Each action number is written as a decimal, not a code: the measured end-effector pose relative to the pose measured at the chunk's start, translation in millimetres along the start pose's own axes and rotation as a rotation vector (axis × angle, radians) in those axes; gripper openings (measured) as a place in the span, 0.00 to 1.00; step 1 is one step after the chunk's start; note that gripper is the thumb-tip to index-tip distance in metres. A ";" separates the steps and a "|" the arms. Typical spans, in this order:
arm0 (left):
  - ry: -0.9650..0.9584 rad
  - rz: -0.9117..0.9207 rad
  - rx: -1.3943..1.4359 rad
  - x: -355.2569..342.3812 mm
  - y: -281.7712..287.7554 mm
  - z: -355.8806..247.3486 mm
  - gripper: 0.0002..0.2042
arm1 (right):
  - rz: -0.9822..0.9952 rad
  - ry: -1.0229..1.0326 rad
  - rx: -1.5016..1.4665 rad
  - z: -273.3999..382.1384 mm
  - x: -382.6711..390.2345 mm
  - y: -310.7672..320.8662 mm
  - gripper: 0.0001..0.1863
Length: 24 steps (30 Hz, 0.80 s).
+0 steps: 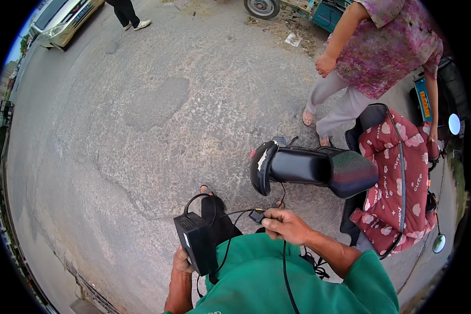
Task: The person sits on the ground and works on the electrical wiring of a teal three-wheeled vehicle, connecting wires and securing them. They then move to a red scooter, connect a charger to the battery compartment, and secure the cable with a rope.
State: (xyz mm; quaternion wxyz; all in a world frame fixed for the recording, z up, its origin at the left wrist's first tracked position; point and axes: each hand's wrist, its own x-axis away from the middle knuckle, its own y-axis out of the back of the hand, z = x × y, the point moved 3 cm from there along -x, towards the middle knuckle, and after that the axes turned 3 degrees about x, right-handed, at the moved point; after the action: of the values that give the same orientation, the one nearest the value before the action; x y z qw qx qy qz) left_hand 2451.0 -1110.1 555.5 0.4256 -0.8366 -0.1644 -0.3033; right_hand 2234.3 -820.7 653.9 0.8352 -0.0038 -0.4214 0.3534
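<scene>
A black charger box [196, 242] with cables is held upright at my lower left by my left hand [183, 261], its fingers wrapped round the side. My right hand [282, 225] pinches a small black plug [256, 216], and a dark cord hangs below it over my green shirt [251, 282]. Just beyond my hands stands an electric scooter, seen from above, with a black seat [298, 166] and a patterned rear part [350, 172]. A thin cable runs down beside it.
A person [382, 47] in a floral top stands beside the scooter, one arm by a red patterned wind apron [390, 188] on the right. Mirrors [438, 242] stick out there. A white car [63, 23], another person's legs [128, 13] and a cart's wheel [260, 6] are along the top.
</scene>
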 end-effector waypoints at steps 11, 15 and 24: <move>0.038 0.286 -0.315 -126.2 -0.7 -234.7 0.48 | -0.173 0.107 -0.140 58.2 -99.0 -90.4 0.14; 0.056 0.350 -0.334 -178.0 -4.7 -240.6 0.48 | -0.294 0.178 -0.240 47.4 -124.1 -84.7 0.13; 0.312 0.340 -0.526 -302.3 -121.4 -305.6 0.56 | -0.339 0.237 -0.508 157.3 -205.0 5.2 0.12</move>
State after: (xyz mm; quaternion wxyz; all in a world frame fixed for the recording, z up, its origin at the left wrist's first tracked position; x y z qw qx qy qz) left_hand 2043.6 -1292.5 572.8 0.2599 -0.8766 0.1282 -0.3843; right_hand 2039.1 -984.3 610.0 0.8977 -0.1831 -0.3905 0.0900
